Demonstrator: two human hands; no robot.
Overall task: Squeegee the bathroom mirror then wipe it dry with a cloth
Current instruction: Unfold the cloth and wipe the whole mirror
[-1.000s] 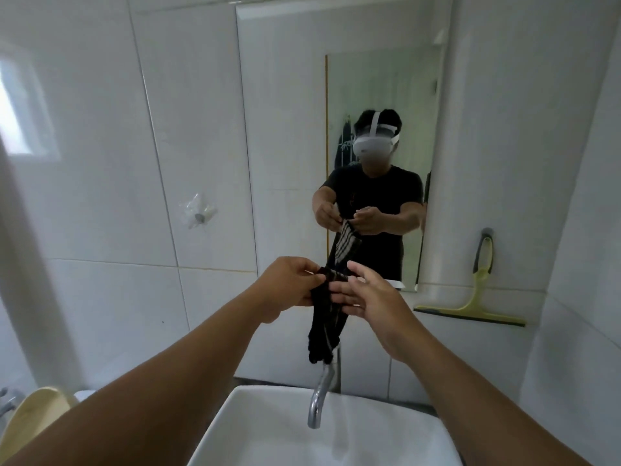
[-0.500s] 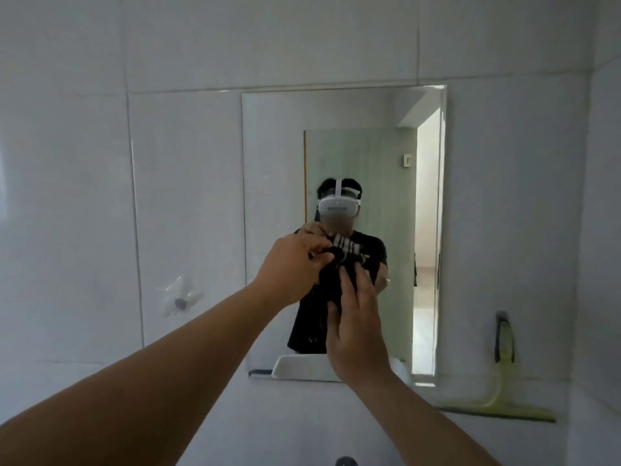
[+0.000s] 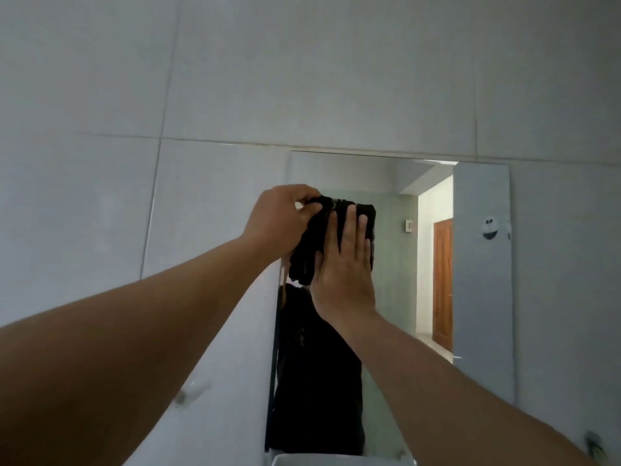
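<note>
A frameless rectangular mirror [image 3: 480,264] hangs on the white tiled wall. A black cloth [image 3: 311,250] is held up against its upper left part. My left hand [image 3: 280,218] pinches the cloth's top left corner. My right hand [image 3: 342,274] lies flat on the cloth with its fingers spread, pressing it to the glass. The mirror reflects a person's dark shirt, a doorway and a wooden door. Only the dark handle tip of the squeegee [image 3: 596,449] shows, at the lower right edge.
A small wall hook [image 3: 188,395] sticks out of the tiles to the left of the mirror. The white sink rim [image 3: 336,460] shows at the bottom edge. A round sticker [image 3: 489,227] sits near the mirror's right side.
Both hands have risen with the cloth from above the sink to the mirror's upper part. My right hand went from pinching the cloth to pressing flat on it. The view has tilted upward.
</note>
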